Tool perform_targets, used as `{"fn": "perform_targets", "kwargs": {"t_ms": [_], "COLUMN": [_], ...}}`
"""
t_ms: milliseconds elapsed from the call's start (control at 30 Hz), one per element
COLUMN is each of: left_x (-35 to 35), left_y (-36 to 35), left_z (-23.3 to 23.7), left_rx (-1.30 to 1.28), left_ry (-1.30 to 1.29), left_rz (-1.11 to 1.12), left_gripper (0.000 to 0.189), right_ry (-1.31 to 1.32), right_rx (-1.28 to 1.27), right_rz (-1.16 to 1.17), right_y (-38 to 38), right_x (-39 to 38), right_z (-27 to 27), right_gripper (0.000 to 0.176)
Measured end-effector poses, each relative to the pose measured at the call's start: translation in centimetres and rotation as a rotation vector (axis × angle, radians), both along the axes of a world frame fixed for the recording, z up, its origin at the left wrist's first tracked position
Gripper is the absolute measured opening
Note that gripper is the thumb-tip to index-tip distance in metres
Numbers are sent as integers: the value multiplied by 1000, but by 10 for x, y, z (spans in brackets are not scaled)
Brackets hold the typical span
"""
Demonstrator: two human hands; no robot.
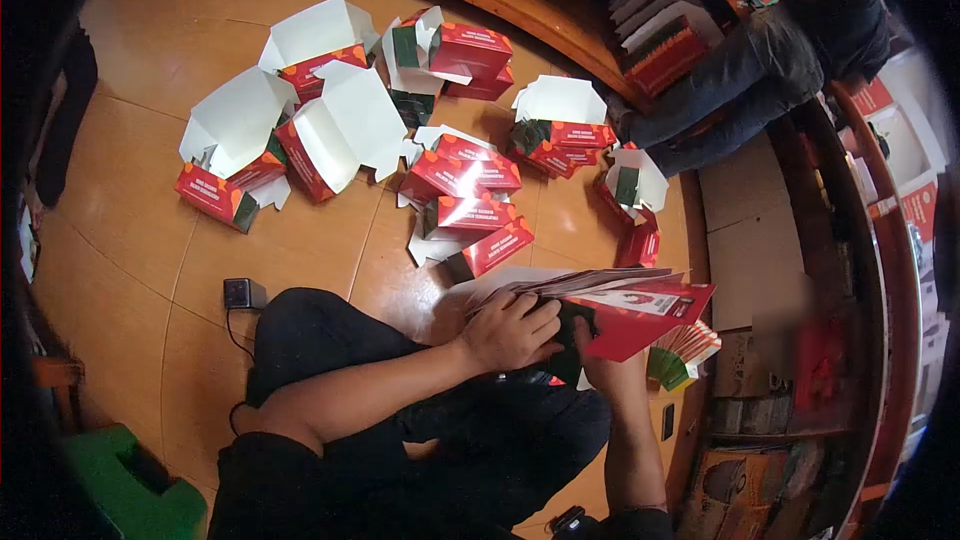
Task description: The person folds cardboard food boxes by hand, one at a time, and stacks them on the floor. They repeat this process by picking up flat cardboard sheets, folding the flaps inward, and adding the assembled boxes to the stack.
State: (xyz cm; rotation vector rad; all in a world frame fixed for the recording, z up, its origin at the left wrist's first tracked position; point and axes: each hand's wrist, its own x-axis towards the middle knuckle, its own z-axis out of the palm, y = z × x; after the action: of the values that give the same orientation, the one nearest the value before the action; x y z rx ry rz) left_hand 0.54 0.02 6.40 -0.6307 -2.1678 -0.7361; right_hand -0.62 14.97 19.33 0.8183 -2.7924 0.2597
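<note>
A stack of flat red-and-white cartons [635,312] is held above my crossed legs. My left hand [512,330] lies over its left end, with the fingers curled round the edges. My right hand [605,365] grips the underside from below, its thumb against the red panel. Beyond my knees, several open red boxes with white insides, such as one box [335,130], lie in a loose group on the tiled floor.
A small black cube [243,293] with a cable sits by my left knee. Fanned cartons [684,352] and a phone [668,422] are at the right. A person [760,60] stands at upper right by shelves. A green object [130,485] is lower left.
</note>
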Motion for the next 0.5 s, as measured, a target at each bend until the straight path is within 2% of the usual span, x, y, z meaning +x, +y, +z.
{"fn": "perform_targets", "kwargs": {"t_ms": [133, 233, 433, 500], "left_x": [1, 1, 1, 0], "left_y": [0, -1, 3, 2], "left_z": [-3, -4, -9, -9], "left_rx": [-4, 1, 19, 15], "left_ry": [-18, -47, -35, -38], "left_rz": [3, -7, 16, 19], "left_gripper": [37, 38, 40, 40], "right_ry": [-70, -99, -47, -111], "right_rx": [-47, 80, -17, -4], "right_rz": [9, -13, 172, 160], "right_y": [5, 6, 9, 9], "right_x": [-5, -11, -17, -18], "right_z": [-5, -11, -7, -6], "right_gripper": [22, 22, 26, 29]}}
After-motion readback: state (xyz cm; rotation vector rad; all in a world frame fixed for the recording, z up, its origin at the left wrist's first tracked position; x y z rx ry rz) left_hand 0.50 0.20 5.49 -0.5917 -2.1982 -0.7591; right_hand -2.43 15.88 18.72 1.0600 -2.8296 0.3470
